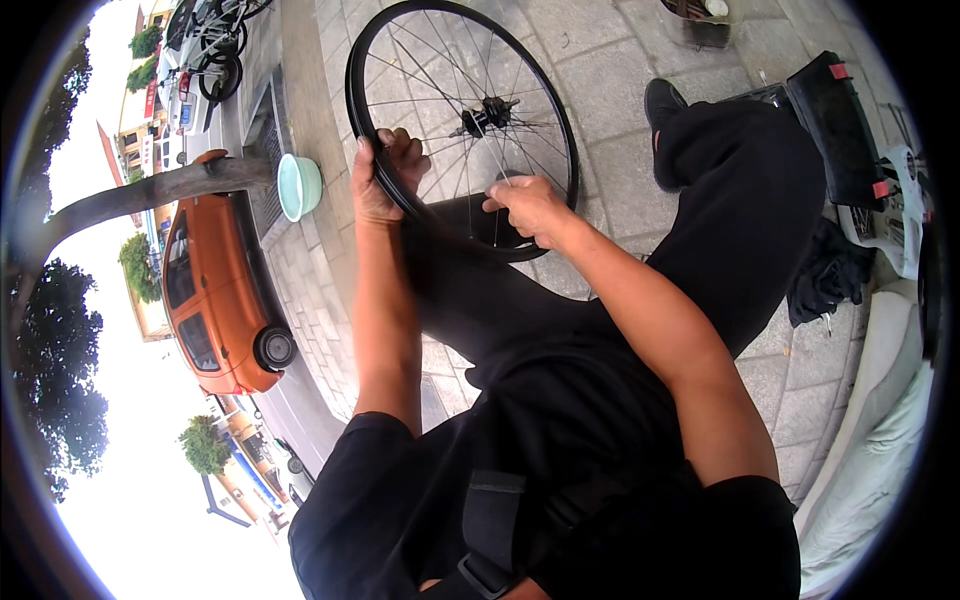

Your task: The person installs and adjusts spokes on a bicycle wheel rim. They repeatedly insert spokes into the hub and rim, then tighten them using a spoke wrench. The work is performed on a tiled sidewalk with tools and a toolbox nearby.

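A bicycle wheel [356, 92] with a black rim, thin spokes and a black hub [485, 117] leans upright against my thigh, with no tyre visible on it. My left hand [374, 196] is closed round the rim's left side, thumb outside and fingers curled inward. Inside the lower right part of the wheel, my right hand [535, 210] pinches a thin spoke [503, 160] that runs up toward the hub. Its fingertips are partly hidden, so whether a small tool is also in them does not show.
A black toolbox [835, 135] with red latches lies open at the right, by a dark cloth [830, 265]. A clear tub [700, 28] of parts stands at the far right. To the left are a pale green basin [300, 188], a tree trunk [160, 190] and an orange car [215, 300].
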A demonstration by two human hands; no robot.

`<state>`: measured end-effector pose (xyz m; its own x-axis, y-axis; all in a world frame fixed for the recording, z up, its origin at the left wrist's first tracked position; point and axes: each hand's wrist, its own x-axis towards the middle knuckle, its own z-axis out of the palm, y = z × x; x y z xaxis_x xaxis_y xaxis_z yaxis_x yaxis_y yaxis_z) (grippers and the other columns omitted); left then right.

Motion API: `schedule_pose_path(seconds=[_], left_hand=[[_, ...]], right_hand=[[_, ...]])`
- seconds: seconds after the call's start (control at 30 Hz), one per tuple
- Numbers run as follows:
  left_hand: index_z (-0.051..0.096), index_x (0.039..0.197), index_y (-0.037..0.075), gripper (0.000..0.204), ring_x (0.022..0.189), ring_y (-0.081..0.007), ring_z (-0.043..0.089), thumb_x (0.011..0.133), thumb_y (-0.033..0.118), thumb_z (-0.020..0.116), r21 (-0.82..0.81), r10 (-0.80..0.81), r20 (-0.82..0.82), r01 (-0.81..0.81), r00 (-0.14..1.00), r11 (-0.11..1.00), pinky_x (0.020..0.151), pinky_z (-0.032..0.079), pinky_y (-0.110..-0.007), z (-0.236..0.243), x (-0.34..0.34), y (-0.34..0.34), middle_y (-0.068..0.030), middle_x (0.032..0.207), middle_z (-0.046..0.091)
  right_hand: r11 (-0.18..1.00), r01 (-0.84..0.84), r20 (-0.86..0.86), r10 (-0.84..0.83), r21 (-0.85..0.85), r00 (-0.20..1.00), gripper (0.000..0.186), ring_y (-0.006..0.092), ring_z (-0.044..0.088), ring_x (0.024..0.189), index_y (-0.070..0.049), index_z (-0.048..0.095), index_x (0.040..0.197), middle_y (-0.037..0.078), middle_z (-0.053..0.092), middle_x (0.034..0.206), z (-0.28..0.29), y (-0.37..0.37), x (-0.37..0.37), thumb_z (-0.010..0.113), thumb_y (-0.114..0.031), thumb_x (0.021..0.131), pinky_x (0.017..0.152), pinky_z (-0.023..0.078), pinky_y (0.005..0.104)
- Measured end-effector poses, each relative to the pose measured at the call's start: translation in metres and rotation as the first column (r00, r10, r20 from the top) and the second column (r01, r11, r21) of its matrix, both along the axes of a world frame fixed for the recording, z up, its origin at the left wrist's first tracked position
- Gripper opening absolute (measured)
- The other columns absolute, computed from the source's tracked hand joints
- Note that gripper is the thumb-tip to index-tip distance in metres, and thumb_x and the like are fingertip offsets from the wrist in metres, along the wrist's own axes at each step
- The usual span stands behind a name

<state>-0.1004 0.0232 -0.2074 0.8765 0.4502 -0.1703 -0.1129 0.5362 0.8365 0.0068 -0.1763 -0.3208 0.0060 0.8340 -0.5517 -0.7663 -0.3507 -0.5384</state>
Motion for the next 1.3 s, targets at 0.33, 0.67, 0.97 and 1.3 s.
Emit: schedule_pose_path(seconds=[0.33,0.67,0.97,1.3], left_hand=[[0.068,0.106,0.012,0.043,0.076,-0.0147,0.037,0.098,0.054,0.064,-0.003,0.023,-0.022,-0.023,0.999,1.000,0.069,0.036,-0.032,-0.003,-0.001,0.008,0.0022,0.081,0.041],[0.060,0.100,0.015,0.040,0.073,-0.0147,0.044,0.097,0.054,0.067,0.020,0.156,-0.111,-0.154,0.982,0.988,0.066,0.041,-0.033,0.003,0.014,-0.009,0.0028,0.080,0.048],[0.061,0.107,0.014,0.065,0.071,-0.0126,0.047,0.090,0.076,0.057,0.053,0.180,-0.160,-0.174,0.970,0.983,0.062,0.044,-0.031,0.014,0.041,-0.031,0.0065,0.077,0.048],[0.063,0.114,0.009,0.062,0.072,-0.0117,0.058,0.096,0.068,0.058,0.114,0.211,-0.160,-0.195,0.964,0.974,0.063,0.051,-0.028,0.001,0.051,-0.047,0.0006,0.084,0.059]], right_hand=[[0.995,0.074,-0.068,-0.070,0.060,0.995,0.037,0.0067,0.049,0.060,0.000,0.065,0.127,0.012,0.073,0.106,0.022,-0.004,-0.017,0.056,-0.025,0.102,0.046,0.037,0.0254],[0.888,0.048,0.542,-0.321,0.458,0.777,0.042,0.0187,0.064,0.085,-0.005,0.072,0.125,0.013,0.068,0.099,0.069,0.007,-0.004,0.074,-0.034,0.094,0.080,0.052,0.0340],[0.896,0.058,0.659,-0.366,0.440,0.657,0.052,0.0140,0.057,0.071,-0.007,0.062,0.137,0.005,0.057,0.085,0.090,0.006,0.004,0.077,-0.018,0.088,0.064,0.049,0.0306],[0.855,0.066,0.524,-0.374,0.515,0.765,0.079,0.0033,0.047,0.066,0.001,0.040,0.155,-0.003,0.053,0.083,0.094,0.000,0.019,0.076,-0.007,0.085,0.059,0.041,0.0209]])
